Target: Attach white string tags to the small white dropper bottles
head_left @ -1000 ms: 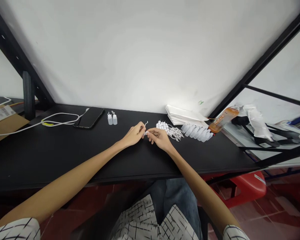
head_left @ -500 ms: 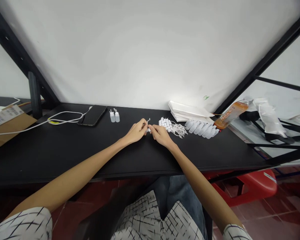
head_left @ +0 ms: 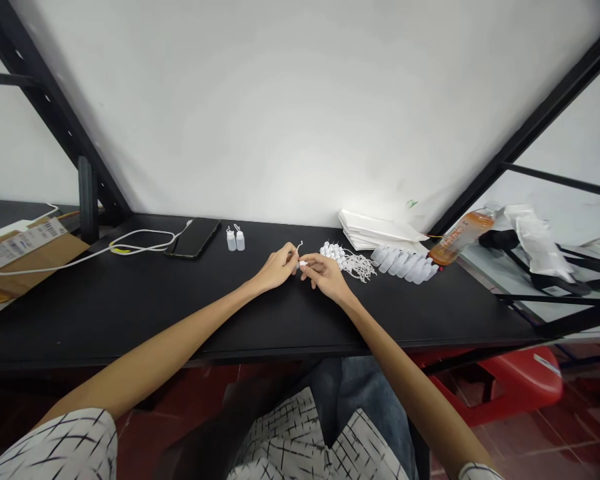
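Note:
Over the black table (head_left: 180, 313), my left hand (head_left: 279, 267) and my right hand (head_left: 327, 275) meet at a small white cap (head_left: 303, 264). Fingers of both hands pinch it from either side, and a short white cord stands up from between them. Just beyond my right hand lies a cluster of white caps (head_left: 333, 252) with a bundle of white cords (head_left: 360, 267). Several translucent small bottles (head_left: 405, 265) lie in a row to the right of the cords. Two capped small bottles (head_left: 235, 240) with cord loops stand left of my hands.
A black phone (head_left: 193, 239) and a white cable (head_left: 135, 248) lie at the left, near a cardboard package (head_left: 25, 253). At the back right are a stack of white sheets (head_left: 380, 232) and an orange drink bottle (head_left: 461, 237). A red stool (head_left: 525, 380) stands below.
The fingers of my right hand have spread a little around the white cap. The whole view has shifted slightly, with the table things appearing lower and farther right.

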A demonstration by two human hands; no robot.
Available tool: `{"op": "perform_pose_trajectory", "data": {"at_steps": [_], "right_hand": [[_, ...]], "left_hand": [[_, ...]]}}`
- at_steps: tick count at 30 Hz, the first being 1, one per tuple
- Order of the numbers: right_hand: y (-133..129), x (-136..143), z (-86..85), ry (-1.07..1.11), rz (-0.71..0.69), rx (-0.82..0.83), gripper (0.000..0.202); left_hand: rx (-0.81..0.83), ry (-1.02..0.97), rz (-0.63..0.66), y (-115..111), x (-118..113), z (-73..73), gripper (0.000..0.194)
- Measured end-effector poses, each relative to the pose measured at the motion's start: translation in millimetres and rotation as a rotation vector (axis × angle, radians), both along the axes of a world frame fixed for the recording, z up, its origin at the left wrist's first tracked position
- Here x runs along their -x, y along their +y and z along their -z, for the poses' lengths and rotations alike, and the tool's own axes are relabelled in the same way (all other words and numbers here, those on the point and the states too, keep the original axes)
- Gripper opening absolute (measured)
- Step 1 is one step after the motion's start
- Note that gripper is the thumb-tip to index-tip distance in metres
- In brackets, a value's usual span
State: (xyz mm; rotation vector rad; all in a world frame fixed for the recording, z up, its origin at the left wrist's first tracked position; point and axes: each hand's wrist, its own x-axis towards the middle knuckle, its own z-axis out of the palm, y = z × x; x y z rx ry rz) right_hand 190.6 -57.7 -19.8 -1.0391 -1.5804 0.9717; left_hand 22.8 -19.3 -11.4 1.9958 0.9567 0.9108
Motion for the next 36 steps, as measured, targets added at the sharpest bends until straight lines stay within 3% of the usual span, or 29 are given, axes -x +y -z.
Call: {"op": "perform_pose_trajectory", "data": {"at_steps": [7, 13, 26, 36], "right_hand": [[1, -1, -0.8, 0.046, -0.026, 0.002, 0.036], [1, -1, 2.5, 0.09, -0.05, -0.008, 0.034], [-2, 0, 2.3, 0.092, -0.041, -0.038, 0.029], [-5, 0, -2.4, -0.083, -0.035, 0.043, 0.042]], "left_hand": [[0.054, 0.016, 0.0, -3, 2, -8.1, 0.014], [0.103, -0.004, -0.011, 0, 1, -6.0, 0.011], [0.395, -0.083, 0.002, -4, 1, -14.2, 0.01], [0.271, -0.053, 0.002, -7, 3, -12.3, 0.014]]}}
